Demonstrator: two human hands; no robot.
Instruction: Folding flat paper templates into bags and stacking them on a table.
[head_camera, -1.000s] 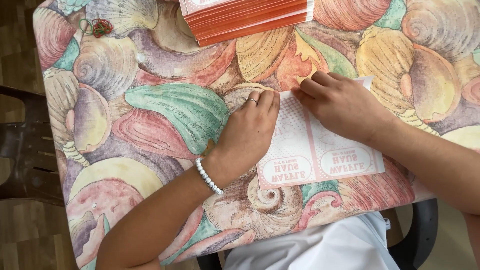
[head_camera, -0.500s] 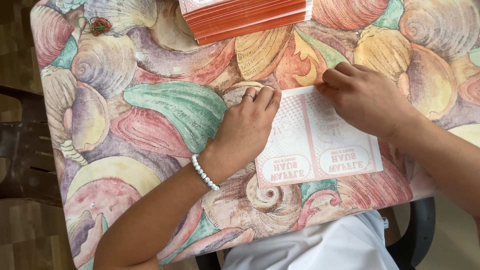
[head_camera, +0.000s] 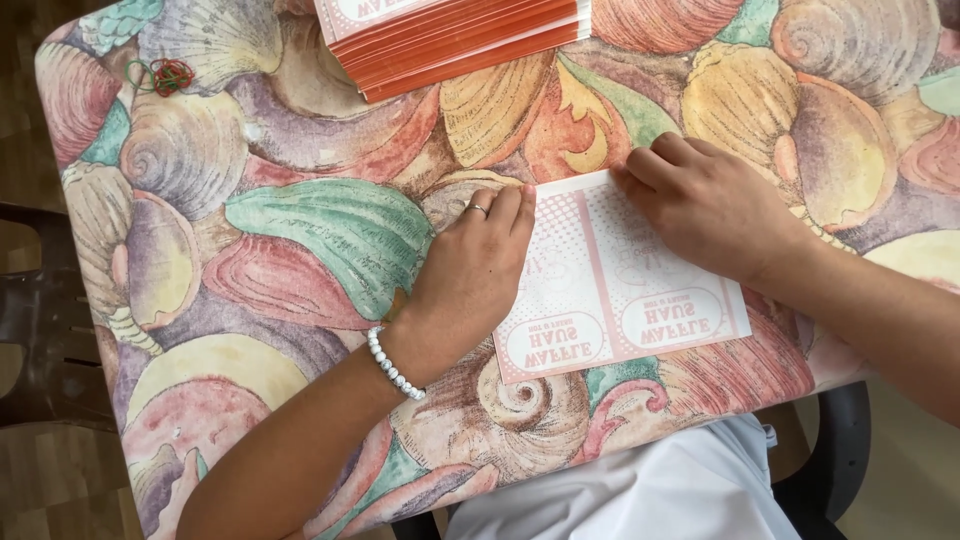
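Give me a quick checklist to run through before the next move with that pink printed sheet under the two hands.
1. Sheet lies flat on the table: ok.
2. Left hand pins the sheet's left edge: ok.
3. Right hand presses its upper right part: ok.
4. Sheet fully on the table: ok, though its lower right corner sits near the table's edge.
5. Stack of sheets stands apart from both hands: ok.
6. Crease or fold already pressed in the sheet: cannot tell.
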